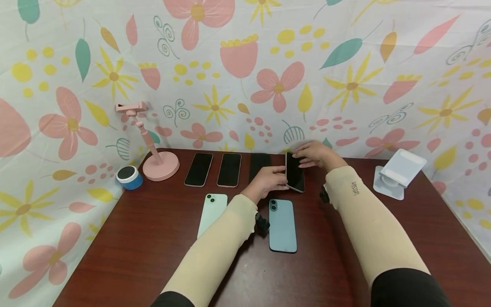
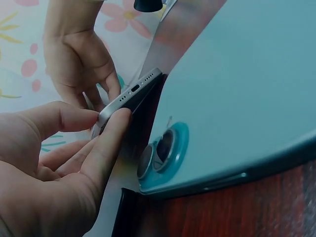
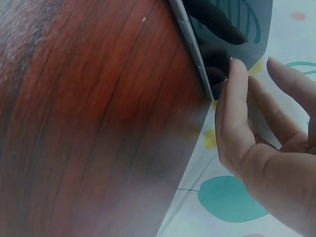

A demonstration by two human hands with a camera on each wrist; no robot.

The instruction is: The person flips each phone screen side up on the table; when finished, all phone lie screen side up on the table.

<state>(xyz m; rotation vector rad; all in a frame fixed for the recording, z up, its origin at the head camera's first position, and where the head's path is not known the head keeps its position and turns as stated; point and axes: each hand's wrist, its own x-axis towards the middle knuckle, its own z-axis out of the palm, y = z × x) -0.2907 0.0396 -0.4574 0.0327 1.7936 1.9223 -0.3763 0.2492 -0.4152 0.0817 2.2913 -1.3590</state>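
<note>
A smartphone (image 1: 294,175) with a dark, glossy screen is tilted up a little off the table near its back edge. My left hand (image 1: 269,179) pinches its lower left end; the left wrist view shows thumb and fingers on either side, by the charging port. At the far end, my right hand (image 1: 317,154) has loosely bent fingers at the phone's top edge, and they do not wrap round it. Below lies a blue phone (image 1: 283,227), camera side up. A mint-green phone (image 1: 212,213) is partly covered by my left sleeve.
Two dark-screened phones (image 1: 198,169) lie side by side at the back, beside another dark flat item (image 1: 260,163) partly behind my left hand. A pink phone stand (image 1: 161,165) and blue-and-white jar (image 1: 131,179) stand left; a white stand (image 1: 399,174) stands right. A patterned cloth hangs behind.
</note>
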